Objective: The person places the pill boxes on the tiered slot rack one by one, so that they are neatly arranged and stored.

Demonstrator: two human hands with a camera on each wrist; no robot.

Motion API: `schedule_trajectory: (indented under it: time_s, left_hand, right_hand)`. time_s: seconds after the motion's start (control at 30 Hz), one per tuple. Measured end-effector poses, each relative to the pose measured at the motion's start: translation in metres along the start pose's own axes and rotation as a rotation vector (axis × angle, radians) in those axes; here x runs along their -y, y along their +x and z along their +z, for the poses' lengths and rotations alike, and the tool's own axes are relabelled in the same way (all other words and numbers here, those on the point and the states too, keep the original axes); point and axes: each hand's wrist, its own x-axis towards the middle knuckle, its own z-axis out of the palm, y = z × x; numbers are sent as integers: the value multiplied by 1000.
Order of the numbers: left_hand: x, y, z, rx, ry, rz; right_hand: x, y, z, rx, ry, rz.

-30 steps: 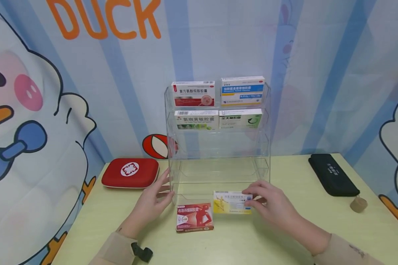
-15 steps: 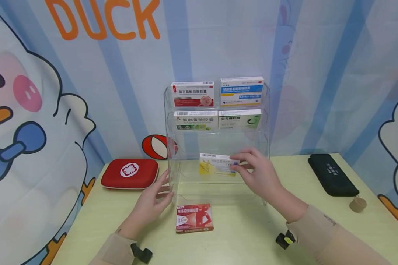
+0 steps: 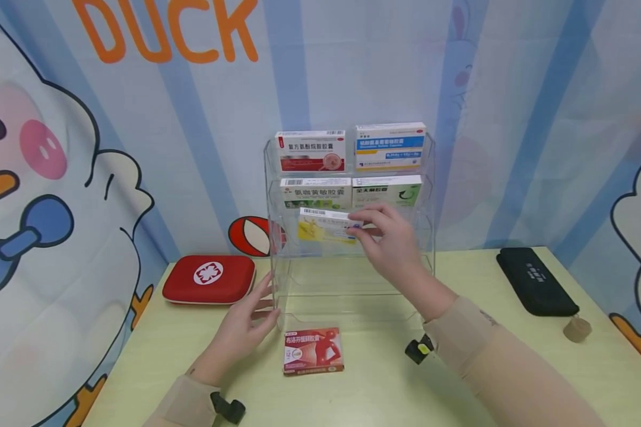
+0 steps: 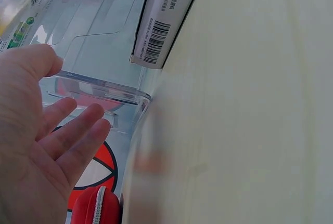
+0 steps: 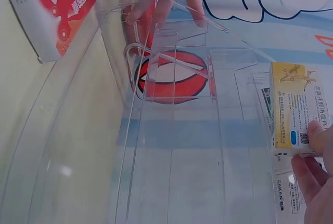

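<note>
My right hand (image 3: 392, 243) pinches a yellow-and-white medicine box (image 3: 323, 228) by its right end, in front of the third tier of a clear acrylic display rack (image 3: 347, 295). In the right wrist view the yellow end of that box faces up beside the rack. My left hand (image 3: 241, 326) rests at the rack's lower left side, fingers loosely extended along the side panel and thumb near its front edge. A red medicine box (image 3: 313, 351) lies on the table in front of the rack, its barcoded end showing in the left wrist view.
Two medicine boxes, one red-and-white (image 3: 311, 152) and one blue-and-white (image 3: 390, 147), stand on the top tier. Two green-and-white boxes (image 3: 387, 191) fill the second. A red zip case (image 3: 209, 279) lies left; a black pouch (image 3: 536, 281) with a tan cylindrical tag (image 3: 577, 330) lies right.
My right hand has lifted the yellow-and-white box from beside the red box, up and leftward to just below the second tier. The left hand has stayed at the rack's side.
</note>
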Motion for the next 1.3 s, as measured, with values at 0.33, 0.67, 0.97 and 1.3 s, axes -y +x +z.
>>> schedule_trajectory:
  time_s: [0.33,0.67,0.97,1.3]
  left_hand:
    - [2,1,0,7,-5,7]
    - [1,-1,-1,-1,-9,15]
    - [-2,-2,-1,-5,-8,30]
    - [-2,-2,-1,-6,2,28]
  right_hand:
    - [1,8,21,36,-66,83]
    - [0,13,34,97,-79,108]
    - [-4,10,42,163,-94,142]
    - [-8,7,44,168,-110,127]
